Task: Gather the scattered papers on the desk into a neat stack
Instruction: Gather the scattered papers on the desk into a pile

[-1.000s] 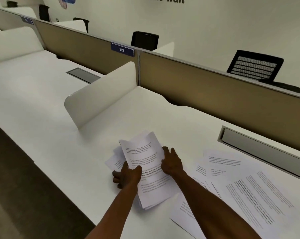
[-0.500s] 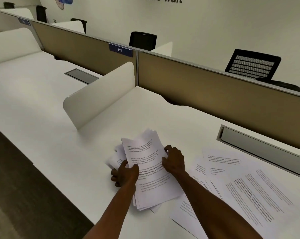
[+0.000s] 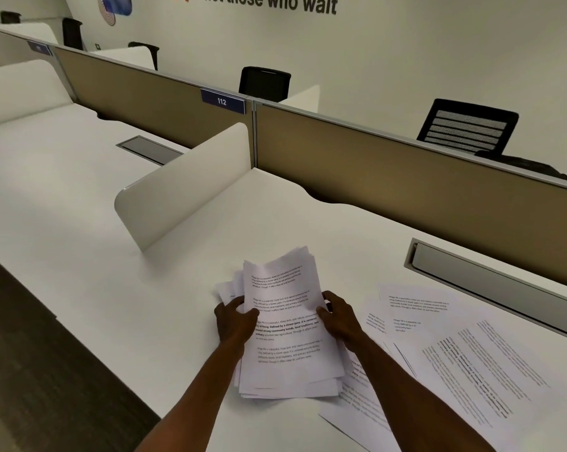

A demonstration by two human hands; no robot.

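Left hand grips the left edge of paper stack, near-centre of bench; right hand clamps its right edge. Stack ragged. Loose sheets lie spread to the right.

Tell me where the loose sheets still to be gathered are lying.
The loose sheets lie spread on the desk right of the held stack, near the cable tray.

I see the left hand and right hand gripping opposite long edges of a paper stack on the white desk. Loose printed sheets lie overlapped just right of the stack, some tucked under it.
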